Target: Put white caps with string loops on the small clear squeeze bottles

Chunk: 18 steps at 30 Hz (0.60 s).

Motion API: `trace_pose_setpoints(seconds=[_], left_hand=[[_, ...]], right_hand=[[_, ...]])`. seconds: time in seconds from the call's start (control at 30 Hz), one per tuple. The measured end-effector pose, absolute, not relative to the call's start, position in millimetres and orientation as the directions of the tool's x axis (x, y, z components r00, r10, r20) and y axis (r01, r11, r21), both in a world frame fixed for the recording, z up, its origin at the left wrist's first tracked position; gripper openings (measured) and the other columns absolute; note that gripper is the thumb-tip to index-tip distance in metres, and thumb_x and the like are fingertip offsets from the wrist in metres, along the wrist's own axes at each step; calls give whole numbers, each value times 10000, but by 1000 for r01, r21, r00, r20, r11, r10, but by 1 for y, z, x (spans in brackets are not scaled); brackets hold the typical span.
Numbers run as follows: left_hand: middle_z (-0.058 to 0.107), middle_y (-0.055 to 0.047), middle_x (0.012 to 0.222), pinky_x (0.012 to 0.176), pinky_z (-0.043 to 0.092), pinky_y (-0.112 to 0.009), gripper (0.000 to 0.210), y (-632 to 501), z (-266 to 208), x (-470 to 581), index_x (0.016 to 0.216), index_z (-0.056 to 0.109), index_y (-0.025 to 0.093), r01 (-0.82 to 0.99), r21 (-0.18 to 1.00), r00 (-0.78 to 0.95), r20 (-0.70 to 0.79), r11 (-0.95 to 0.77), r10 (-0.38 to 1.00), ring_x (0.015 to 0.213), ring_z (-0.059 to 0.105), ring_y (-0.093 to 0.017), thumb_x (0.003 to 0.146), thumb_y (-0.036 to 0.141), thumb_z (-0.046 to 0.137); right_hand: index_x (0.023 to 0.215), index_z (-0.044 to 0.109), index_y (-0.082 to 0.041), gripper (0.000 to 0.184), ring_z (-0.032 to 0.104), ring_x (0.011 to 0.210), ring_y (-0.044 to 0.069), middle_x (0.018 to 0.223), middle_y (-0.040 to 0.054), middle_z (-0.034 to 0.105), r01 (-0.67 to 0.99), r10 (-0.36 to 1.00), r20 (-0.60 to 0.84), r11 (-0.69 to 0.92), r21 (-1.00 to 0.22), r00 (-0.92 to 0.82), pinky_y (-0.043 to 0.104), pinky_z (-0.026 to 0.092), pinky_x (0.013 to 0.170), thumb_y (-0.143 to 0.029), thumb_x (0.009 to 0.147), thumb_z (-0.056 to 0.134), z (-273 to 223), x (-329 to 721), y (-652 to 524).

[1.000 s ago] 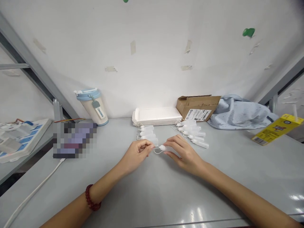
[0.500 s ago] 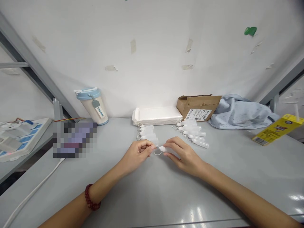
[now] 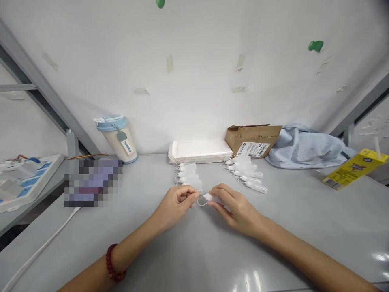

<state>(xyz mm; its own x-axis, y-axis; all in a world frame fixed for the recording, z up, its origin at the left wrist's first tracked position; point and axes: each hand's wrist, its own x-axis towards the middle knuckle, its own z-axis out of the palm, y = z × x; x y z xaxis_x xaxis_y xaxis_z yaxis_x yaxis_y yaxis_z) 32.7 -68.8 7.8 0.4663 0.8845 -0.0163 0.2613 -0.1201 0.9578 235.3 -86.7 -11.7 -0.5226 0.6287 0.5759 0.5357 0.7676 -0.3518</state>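
My right hand (image 3: pixel 240 205) pinches a small white dropper-like bottle (image 3: pixel 208 197) between thumb and fingers, its nozzle end pointing left; its body is mostly hidden by the fingers. A thin white cord (image 3: pixel 203 205) loops below the nozzle toward my left hand (image 3: pixel 178 203). The left thumb and index finger are closed on the cord near the nozzle tip, though the exact pinch point is too small to make out. Just beyond the left hand lies a row of similar bottles (image 3: pixel 189 178) with cords. Several more bottles (image 3: pixel 245 167) lie beyond the right hand.
Against the wall are a stack of white trays (image 3: pixel 202 149), a cardboard box (image 3: pixel 255 138) and a light-blue cloth (image 3: pixel 304 148). A tumbler (image 3: pixel 117 140), a blurred phone (image 3: pixel 100 178) with its cable (image 3: pixel 42 247) and a power strip (image 3: pixel 36 184) are left; a yellow drink carton (image 3: pixel 354 169) is right.
The view has tilted slightly, so everything sits a little lower. Both hands keep their pinch; slightly more of the bottle shows beside the right fingers.
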Motion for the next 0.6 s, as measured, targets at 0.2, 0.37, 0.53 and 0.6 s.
trace_pose_setpoints(seconds=[0.2, 0.37, 0.53, 0.6], left_hand=[[406, 47, 553, 456, 261, -196, 263, -71, 3, 36, 731, 590, 137, 258, 961, 461, -37, -94, 887, 488, 328, -62, 837, 359, 498], [414, 45, 553, 451, 261, -191, 243, -72, 3, 37, 698, 570, 137, 281, 956, 466, -55, -88, 883, 492, 340, -63, 828, 329, 499], [429, 48, 543, 438, 261, -189, 229, -74, 5, 37, 675, 545, 144, 306, 949, 486, -85, -78, 870, 467, 342, -58, 821, 313, 492], [441, 48, 538, 435, 262, -188, 225, -74, 4, 37, 677, 538, 148, 323, 943, 497, -101, -75, 862, 460, 348, -59, 819, 317, 491]], right_hand=[[1015, 438, -178, 110, 533, 661, 143, 854, 73, 558, 550, 666, 540, 740, -387, -515, 251, 475, 569, -205, 911, 413, -19, 231, -90], [993, 428, -180, 89, 542, 695, 157, 860, 80, 560, 549, 674, 518, 735, -398, -527, 263, 481, 592, -203, 910, 409, -22, 231, -90], [980, 423, -190, 76, 558, 688, 158, 868, 80, 563, 545, 679, 493, 733, -407, -545, 265, 480, 582, -214, 913, 397, -23, 231, -90], [968, 425, -196, 66, 560, 684, 158, 862, 76, 565, 541, 680, 477, 733, -413, -557, 265, 479, 577, -219, 916, 393, -23, 231, -90]])
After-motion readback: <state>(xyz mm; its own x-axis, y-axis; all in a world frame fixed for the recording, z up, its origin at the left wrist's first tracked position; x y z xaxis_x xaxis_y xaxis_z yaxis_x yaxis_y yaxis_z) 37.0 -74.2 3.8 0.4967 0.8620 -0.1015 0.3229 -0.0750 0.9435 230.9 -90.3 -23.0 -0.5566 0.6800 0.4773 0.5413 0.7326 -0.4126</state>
